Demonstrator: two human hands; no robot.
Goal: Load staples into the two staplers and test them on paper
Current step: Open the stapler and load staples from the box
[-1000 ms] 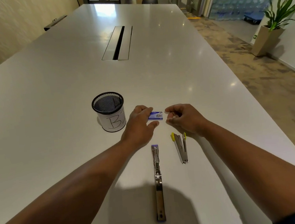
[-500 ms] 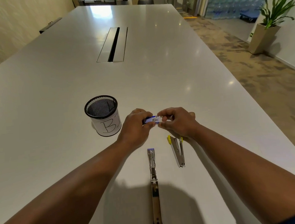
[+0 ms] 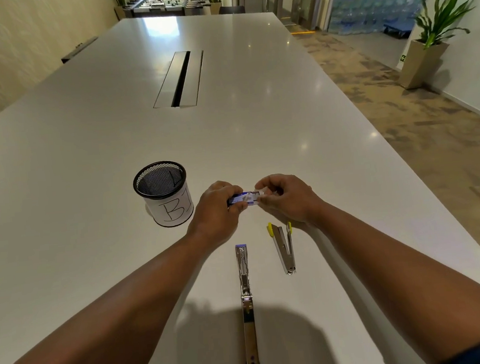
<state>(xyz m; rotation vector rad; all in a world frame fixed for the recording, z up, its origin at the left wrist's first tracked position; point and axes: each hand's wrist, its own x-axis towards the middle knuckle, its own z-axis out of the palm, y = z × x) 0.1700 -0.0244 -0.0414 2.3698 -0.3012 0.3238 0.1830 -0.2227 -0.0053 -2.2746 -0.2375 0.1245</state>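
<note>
A small blue staple box (image 3: pixel 245 198) is held just above the white table (image 3: pixel 85 154). My left hand (image 3: pixel 216 210) grips its left end, and my right hand (image 3: pixel 285 196) pinches its right end, where a pale inner tray shows. Nearer to me, a long metal stapler with blue ends (image 3: pixel 246 303) lies folded out flat and straight. To its right a smaller stapler with yellow tips (image 3: pixel 283 246) lies partly open in a narrow V.
A black mesh cup (image 3: pixel 163 193) wrapped in white paper marked "B" stands left of my hands. A cable slot (image 3: pixel 179 79) runs along the table's middle. The table's right edge drops to the carpeted floor, with a potted plant (image 3: pixel 429 40) beyond.
My right hand closed in on the staple box and took its right end. Both hands now hold the box, and a pale inner tray shows at the right.
</note>
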